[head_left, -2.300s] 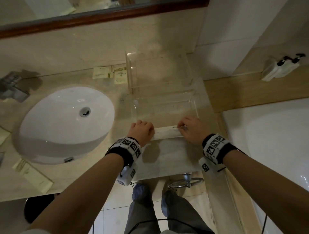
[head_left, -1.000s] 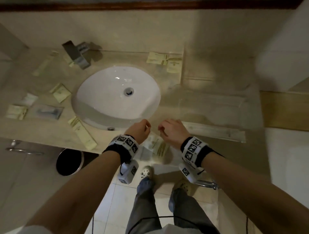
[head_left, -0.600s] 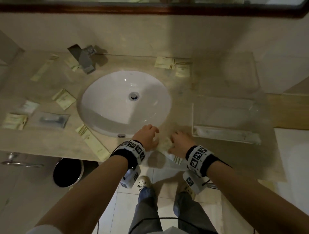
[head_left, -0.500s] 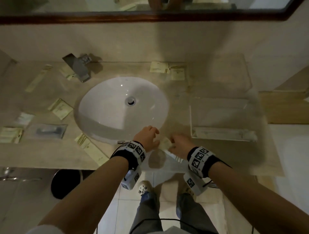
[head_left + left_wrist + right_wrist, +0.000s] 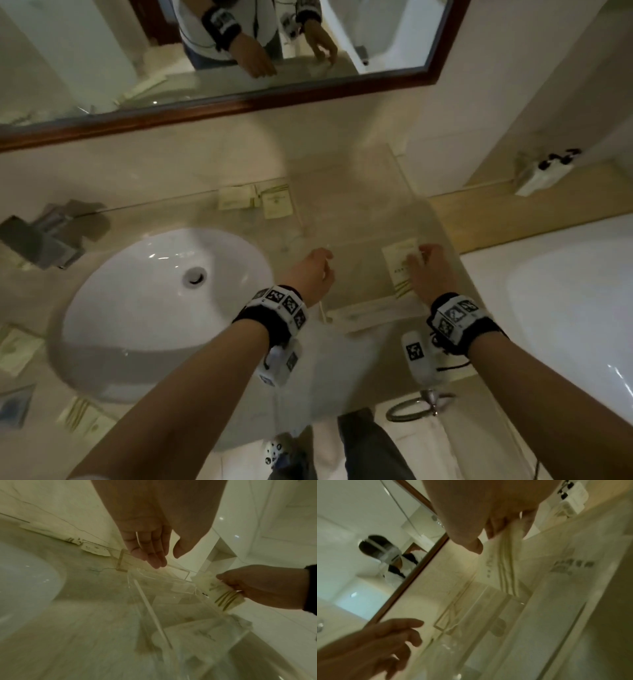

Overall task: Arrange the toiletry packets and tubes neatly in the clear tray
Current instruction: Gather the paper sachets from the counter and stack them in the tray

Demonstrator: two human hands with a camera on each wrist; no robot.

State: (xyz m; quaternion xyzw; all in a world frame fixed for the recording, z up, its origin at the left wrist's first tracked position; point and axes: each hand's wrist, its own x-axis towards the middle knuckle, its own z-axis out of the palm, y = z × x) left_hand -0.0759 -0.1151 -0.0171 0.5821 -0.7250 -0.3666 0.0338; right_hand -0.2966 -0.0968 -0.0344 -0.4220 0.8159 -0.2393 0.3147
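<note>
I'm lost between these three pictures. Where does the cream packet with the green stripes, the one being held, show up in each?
Head: the packet is right of centre, under the right hand, over the clear tray.
Left wrist: the packet is at the right edge, pinched by that hand.
Right wrist: the packet hangs from the fingers at top centre.
Shared landmark: the clear tray's rim, below the packet in every view.

The tray (image 5: 346,219) sat on the counter (image 5: 164,212), right of the sink (image 5: 144,308). My right hand (image 5: 430,270) held a packet (image 5: 399,267) over it. My left hand (image 5: 313,274) was beside it. Two packets (image 5: 255,200) lay behind the sink.
</note>
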